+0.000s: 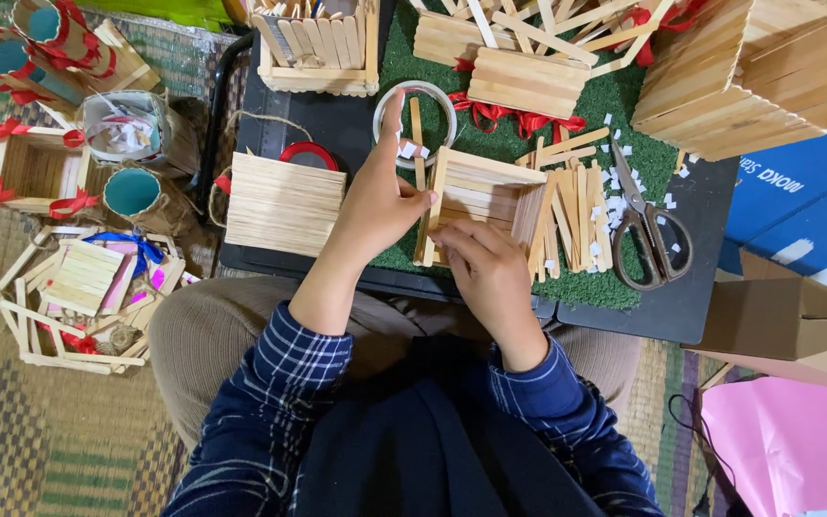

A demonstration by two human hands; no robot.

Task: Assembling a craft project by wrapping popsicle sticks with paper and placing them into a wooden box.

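Green turf matting [605, 101] covers the dark board on the lap, and that is where I am working, with woven floor mat to either side. Between the hands sits a small open box of flat wooden sticks [485, 196], half built, resting on the turf just in front of the knees. I have the left hand [375, 206] against the box's left wall, thumb pressed on the upright edge stick and the forefinger lifted toward the roll of clear tape [414, 123] behind it; the hand is not closed round anything, only steadying. I have the right hand [490, 273] curled over the near edge, fingertips bearing on the front wall, pinching lightly rather than clenching.

By my judgement the box is very light and stiff along each stick, yet weak at the joints, so a squeeze across the open top could spring a wall loose. I would take it low, by the corners where two walls meet, with flat fingers.

Loose sticks [571, 225] lie just right of it, scissors [648, 235] beyond them among white paper scraps. A finished stick panel [281, 203] lies to the left, more stick boxes [753, 67] further back, and ribboned holders [50, 43] off on the floor
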